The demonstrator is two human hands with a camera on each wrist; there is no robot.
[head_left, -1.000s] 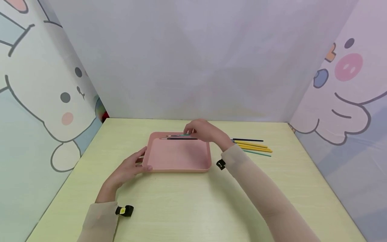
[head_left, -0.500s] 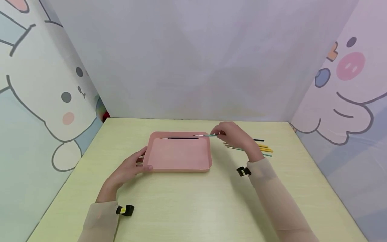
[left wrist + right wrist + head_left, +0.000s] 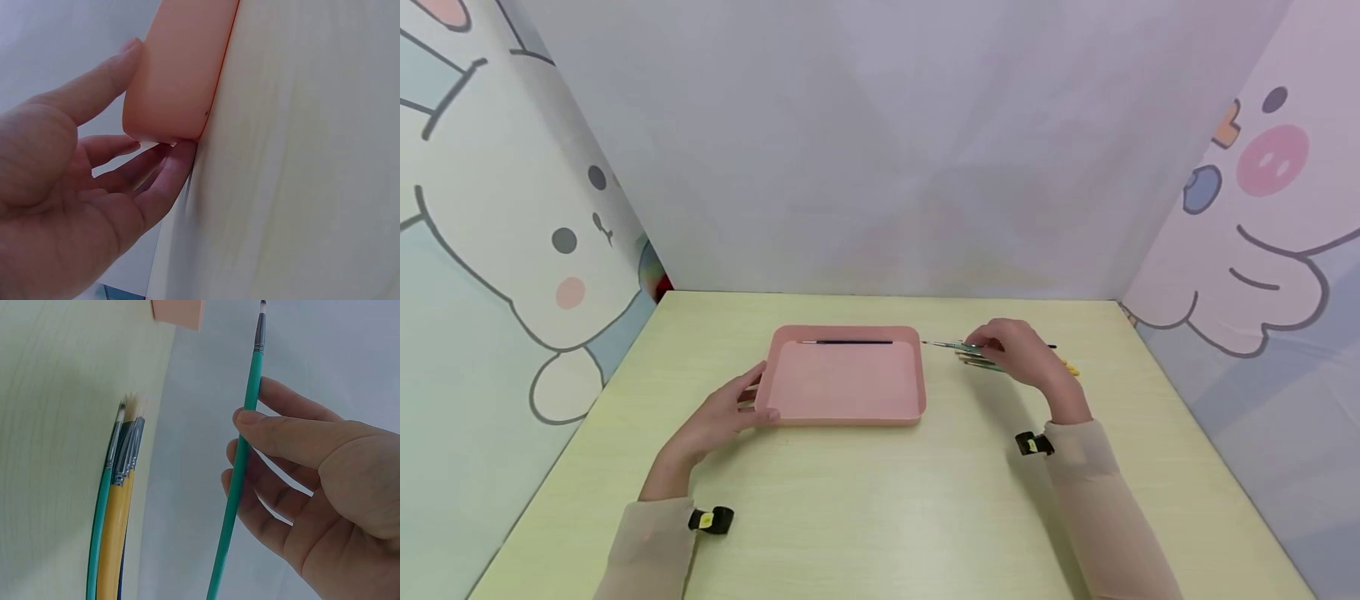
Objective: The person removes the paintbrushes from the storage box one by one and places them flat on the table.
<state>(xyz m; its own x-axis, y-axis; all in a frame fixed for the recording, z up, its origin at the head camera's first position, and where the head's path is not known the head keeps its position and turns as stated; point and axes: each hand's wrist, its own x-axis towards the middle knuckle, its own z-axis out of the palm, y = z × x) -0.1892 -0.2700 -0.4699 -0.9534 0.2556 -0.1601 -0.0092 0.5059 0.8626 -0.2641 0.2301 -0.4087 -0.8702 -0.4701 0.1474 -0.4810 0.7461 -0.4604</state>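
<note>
My left hand (image 3: 722, 417) holds the near left corner of a pink rectangular tray (image 3: 842, 422), thumb on one wall and fingertips on the other. A thin dark paintbrush (image 3: 853, 342) lies along the tray's far side. To the right of the tray, my right hand (image 3: 1018, 350) pinches a teal paintbrush (image 3: 252, 381) between thumb and fingers, bristles toward the tray. Beneath that hand lies a bunch of paintbrushes: another teal brush (image 3: 99, 537), yellow brushes (image 3: 115, 519) and a dark blue one, with silver ferrules. In the head view the hand partly hides them.
A pale wood-look table (image 3: 865, 517) carries everything. Behind it rises a plain light backdrop (image 3: 887, 150), with cartoon-printed panels at the left (image 3: 497, 208) and right (image 3: 1247, 217).
My right hand has carried the teal paintbrush from over the tray's far edge rightward to above the other brushes. The left hand and the tray have stayed put.
</note>
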